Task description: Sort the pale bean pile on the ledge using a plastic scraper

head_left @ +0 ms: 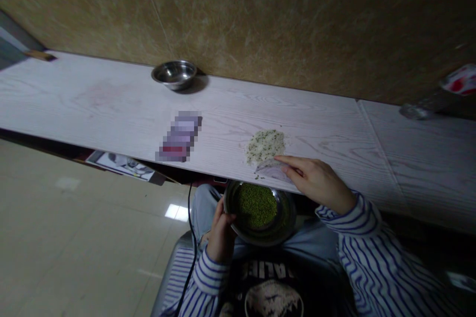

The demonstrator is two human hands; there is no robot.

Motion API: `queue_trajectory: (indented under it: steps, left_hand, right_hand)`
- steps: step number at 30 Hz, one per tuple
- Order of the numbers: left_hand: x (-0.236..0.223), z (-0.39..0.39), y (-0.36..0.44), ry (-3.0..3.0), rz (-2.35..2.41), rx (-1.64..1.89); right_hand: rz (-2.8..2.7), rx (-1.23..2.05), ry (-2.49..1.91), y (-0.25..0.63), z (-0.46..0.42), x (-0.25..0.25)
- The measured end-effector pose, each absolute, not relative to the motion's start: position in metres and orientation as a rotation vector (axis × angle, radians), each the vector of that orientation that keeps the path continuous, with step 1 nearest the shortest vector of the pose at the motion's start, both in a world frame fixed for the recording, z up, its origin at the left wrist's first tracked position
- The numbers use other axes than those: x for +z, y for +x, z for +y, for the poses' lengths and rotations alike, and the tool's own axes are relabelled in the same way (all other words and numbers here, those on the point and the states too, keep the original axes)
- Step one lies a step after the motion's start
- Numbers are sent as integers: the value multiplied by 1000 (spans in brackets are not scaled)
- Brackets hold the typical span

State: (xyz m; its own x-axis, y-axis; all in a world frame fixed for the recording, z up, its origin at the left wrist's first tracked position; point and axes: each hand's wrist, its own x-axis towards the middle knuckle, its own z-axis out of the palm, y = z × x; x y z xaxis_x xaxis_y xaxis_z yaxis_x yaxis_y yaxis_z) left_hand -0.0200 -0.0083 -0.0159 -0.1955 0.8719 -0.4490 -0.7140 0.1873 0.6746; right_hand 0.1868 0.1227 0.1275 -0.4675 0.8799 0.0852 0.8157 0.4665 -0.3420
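My left hand [222, 228] grips the left rim of a metal bowl [288, 225] held over my lap, just below the table edge. Green beans [256, 205], probably mung beans, lie inside it. Above the bowl, my right hand [316, 181] pinches a thin, see-through plastic piece [274, 169] between thumb and fingers, low over the table edge; its exact kind is unclear. Right behind that piece, a pile of white grains mixed with green beans [266, 145] is spread on the table. A few loose green beans lie near the edge.
A smaller metal bowl [174, 75] stands by the wall. Left of the pile lies a blurred-out flat rectangular item [180, 136]. A clear bottle [420, 109] lies at the far right of the white table [111, 94]. A black cable [191, 237] hangs beside my left leg.
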Motion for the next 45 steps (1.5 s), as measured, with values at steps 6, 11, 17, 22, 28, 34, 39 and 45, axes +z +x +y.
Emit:
queue_trajectory:
  steps: [6, 11, 17, 22, 28, 34, 39, 45]
  left_hand:
    - [-24, -5, -22, 180, 1015, 1425]
    - [-22, -8, -20, 152, 1030, 1439]
    - [-24, -8, -21, 178, 1004, 1436]
    - [-24, -7, -23, 212, 995, 1441]
    - [-11, -9, -21, 181, 1000, 1449]
    - [-15, -9, -21, 164, 1023, 1434]
    - [-14, -8, -21, 172, 1017, 1450]
    - [-5, -9, -20, 176, 1013, 1442]
  right_hand:
    - [-2427, 332, -1532, 190, 124, 129]
    - [-2419, 335, -1556, 192, 125, 133]
    - [-2417, 339, -1572, 189, 125, 132]
    - [-2431, 375, -1555, 188, 124, 132]
    - [-2440, 369, -1569, 190, 122, 133]
    - [-2443, 368, -1562, 190, 124, 129]
    - [-2350, 349, -1571, 193, 127, 126]
    - [-2368, 397, -1482, 190, 123, 124]
